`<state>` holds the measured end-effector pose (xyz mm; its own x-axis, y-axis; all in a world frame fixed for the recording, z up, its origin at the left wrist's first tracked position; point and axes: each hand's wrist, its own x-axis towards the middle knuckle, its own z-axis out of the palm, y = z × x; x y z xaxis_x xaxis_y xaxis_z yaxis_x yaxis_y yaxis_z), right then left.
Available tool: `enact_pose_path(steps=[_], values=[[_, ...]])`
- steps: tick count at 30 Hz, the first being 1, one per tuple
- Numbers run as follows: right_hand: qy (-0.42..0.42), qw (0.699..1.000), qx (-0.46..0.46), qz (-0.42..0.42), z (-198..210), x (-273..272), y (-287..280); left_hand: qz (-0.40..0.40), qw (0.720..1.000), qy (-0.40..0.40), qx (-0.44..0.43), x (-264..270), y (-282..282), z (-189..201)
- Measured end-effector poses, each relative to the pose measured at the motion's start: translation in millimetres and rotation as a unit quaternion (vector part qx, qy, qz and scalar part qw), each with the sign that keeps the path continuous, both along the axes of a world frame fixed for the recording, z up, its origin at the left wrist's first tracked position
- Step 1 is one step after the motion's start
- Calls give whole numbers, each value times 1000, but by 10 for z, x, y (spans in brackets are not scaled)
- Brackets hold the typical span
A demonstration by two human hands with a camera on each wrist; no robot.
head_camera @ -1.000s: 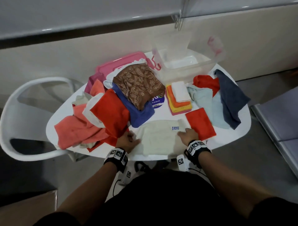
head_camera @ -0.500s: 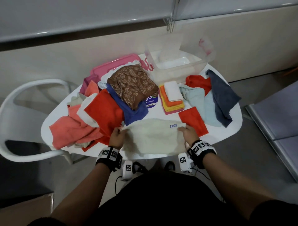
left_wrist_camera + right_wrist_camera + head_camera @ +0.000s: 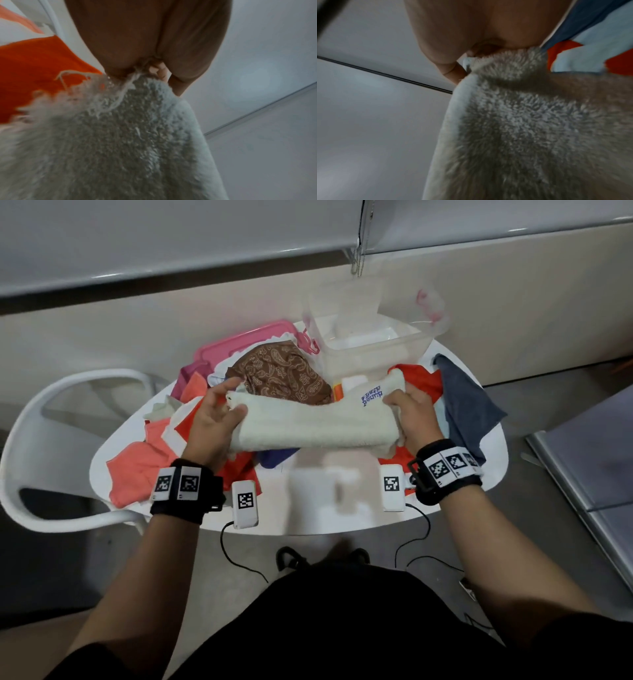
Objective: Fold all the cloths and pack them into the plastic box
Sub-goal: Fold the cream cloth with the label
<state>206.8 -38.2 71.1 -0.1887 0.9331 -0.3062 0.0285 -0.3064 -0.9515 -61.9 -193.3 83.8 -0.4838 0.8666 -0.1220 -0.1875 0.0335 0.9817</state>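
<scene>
Above table [image 3: 308, 508]: cream towel [image 3: 308, 422] held lifted, left hand [image 3: 212, 422] and right hand [image 3: 412, 419] each gripping one end.

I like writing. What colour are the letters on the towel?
Blue letters on the cream towel, clearest in the head view.

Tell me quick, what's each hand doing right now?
Left hand: grips the left end of the cream towel.
Right hand: grips the towel's right end.

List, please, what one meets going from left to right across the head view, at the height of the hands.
white chair → salmon cloth → left hand → cream towel → right hand → dark blue cloth
</scene>
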Motion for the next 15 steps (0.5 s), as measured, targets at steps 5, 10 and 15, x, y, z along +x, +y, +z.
enact_pose_path(steps=[5, 10, 15], values=[[-100, 982, -52, 152, 12, 121, -20, -75, 991, 76, -78, 132, -165, 44], [-229, 941, -127, 215, -368, 243, -128, -98, 976, 51, -189, 101, -350, -439], [-209, 967, -81, 120, -454, 257, -111, -23, 983, 12, -179, -6, -349, -641]])
